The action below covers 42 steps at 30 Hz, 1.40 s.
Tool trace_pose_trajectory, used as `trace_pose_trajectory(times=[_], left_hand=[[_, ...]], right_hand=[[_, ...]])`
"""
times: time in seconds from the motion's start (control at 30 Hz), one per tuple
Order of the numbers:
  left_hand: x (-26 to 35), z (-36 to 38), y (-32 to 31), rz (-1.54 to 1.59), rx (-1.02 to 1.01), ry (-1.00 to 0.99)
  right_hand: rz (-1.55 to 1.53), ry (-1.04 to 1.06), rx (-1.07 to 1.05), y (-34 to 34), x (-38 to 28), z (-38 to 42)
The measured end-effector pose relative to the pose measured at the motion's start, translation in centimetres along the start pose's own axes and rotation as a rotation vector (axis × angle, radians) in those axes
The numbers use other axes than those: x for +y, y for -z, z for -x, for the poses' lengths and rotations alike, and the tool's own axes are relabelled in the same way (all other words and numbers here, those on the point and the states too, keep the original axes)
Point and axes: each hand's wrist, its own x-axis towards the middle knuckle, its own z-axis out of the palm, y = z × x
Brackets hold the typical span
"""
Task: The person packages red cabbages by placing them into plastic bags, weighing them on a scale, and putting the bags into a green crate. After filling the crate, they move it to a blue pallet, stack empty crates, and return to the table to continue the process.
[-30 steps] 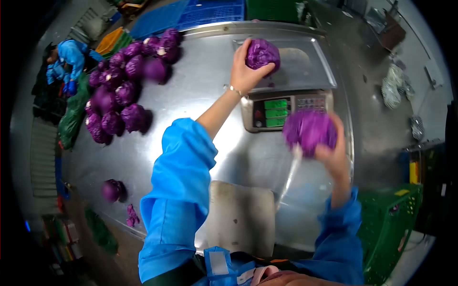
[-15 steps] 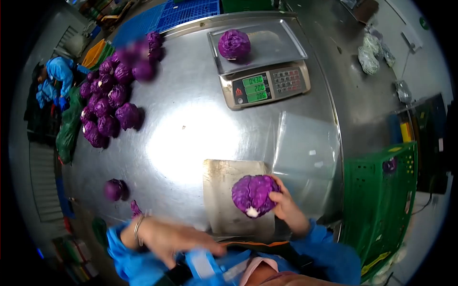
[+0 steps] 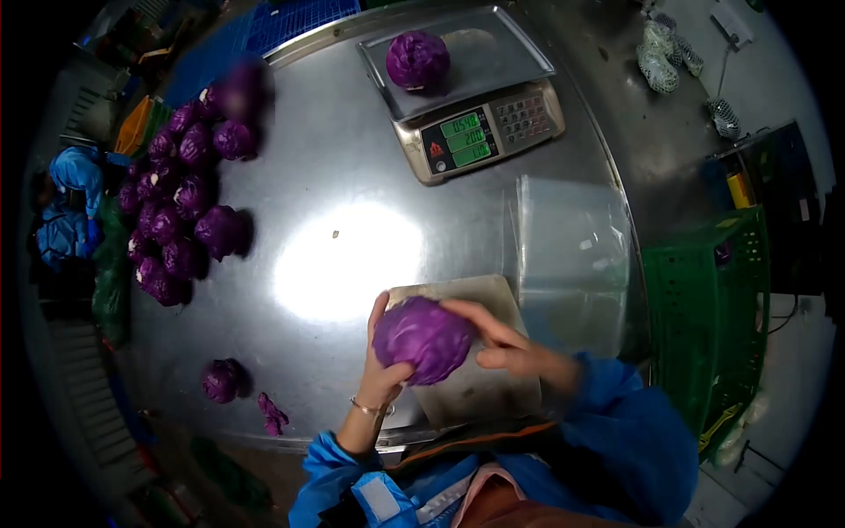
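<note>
A purple cabbage is held above the cutting board by my left hand, whose fingers and thumb wrap round its left side. My right hand is at the cabbage's right side, index finger stretched along its upper edge and thumb apart from it. Beneath lies the worn, pale cutting board. To its right is a stack of clear plastic bags. Another purple cabbage rests on the tray of the digital scale, whose green display is lit.
Several purple cabbages crowd the left of the metal table. A single cabbage and a torn purple leaf lie near the front left. A green crate stands at right. A person in blue is at far left.
My left hand has come up from the lower left and taken hold of the cabbage. My right hand has loosened its grip to a touch at the side. The scale's reading has changed.
</note>
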Motion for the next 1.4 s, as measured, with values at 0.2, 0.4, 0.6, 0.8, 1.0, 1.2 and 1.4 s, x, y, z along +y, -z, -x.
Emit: trace_pose_trajectory(times=[0.2, 0.4, 0.6, 0.8, 1.0, 1.2, 1.4], left_hand=[[-1.7, 0.8, 4.6, 0.048, 0.196, -0.07], [0.8, -8.3, 11.8, -0.936, 0.649, -0.445], [0.6, -9.6, 16.5, -1.167, 0.841, -0.372], [-8.6, 2.1, 12.9, -0.57, 0.543, -0.28], [-15.2, 6.0, 11.3, 0.086, 0.234, 0.425], [-15.5, 4.7, 9.5, -0.169, 0.025, 0.301], [-16.2, 2.3, 4.5, -0.444, -0.236, -0.106]], right_hand=[[0.739, 0.22, 0.572, 14.2, -5.8, -16.8], [1.18, -0.013, 0.782, 19.1, -4.9, -33.2], [0.928, 0.237, 0.707, 17.0, -5.8, -27.9], [0.772, 0.488, 0.133, 2.5, 1.6, -4.1], [1.044, 0.079, 0.307, -6.4, 9.2, 7.9], [0.033, -0.602, 0.812, -0.4, 9.0, 10.7], [0.139, -0.398, 0.723, -4.7, 9.8, 7.5]])
